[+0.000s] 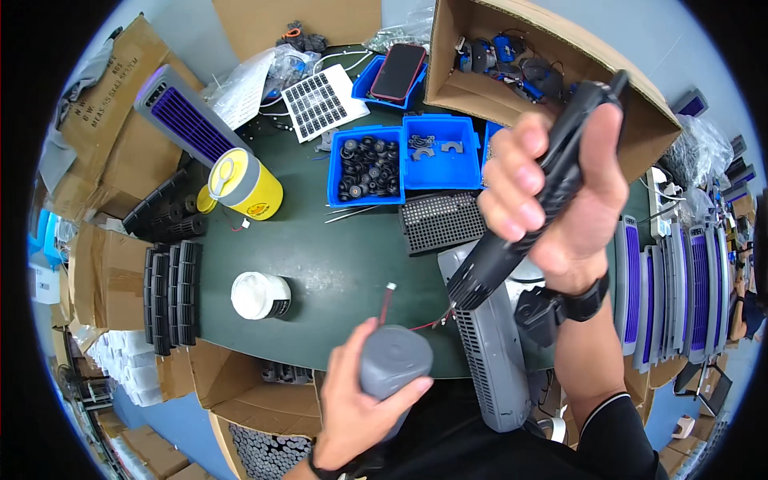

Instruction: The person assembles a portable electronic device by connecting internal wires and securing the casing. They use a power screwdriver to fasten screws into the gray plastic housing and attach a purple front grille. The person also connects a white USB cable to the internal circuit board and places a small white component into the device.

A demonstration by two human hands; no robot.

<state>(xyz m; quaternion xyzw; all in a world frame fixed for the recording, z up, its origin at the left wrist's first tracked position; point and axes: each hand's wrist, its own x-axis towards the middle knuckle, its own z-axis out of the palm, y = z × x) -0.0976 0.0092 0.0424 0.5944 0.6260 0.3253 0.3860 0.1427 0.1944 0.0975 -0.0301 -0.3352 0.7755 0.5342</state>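
My left hand [350, 412] is closed round a dark grey rounded plastic part [395, 357], like a housing base, near the table's front edge. A thin red wire with a white connector [391, 286] lies just beyond it. In my right hand [580, 200] is a black electric screwdriver [498, 264], its bit end pointing down and to the left. Under the screwdriver's tip, a long grey slotted housing [490, 368] rests over the table's front edge. More red wire [428, 326] runs between the grey part and this housing.
Blue bins hold black rollers [368, 166] and small grey clips [422, 147]. A black perforated tray [438, 222] lies before them. A white jar [260, 296] and a yellow tub [246, 186] stand left. An open carton [552, 48] of motors is behind; purple-grilled panels [630, 284] line the right.
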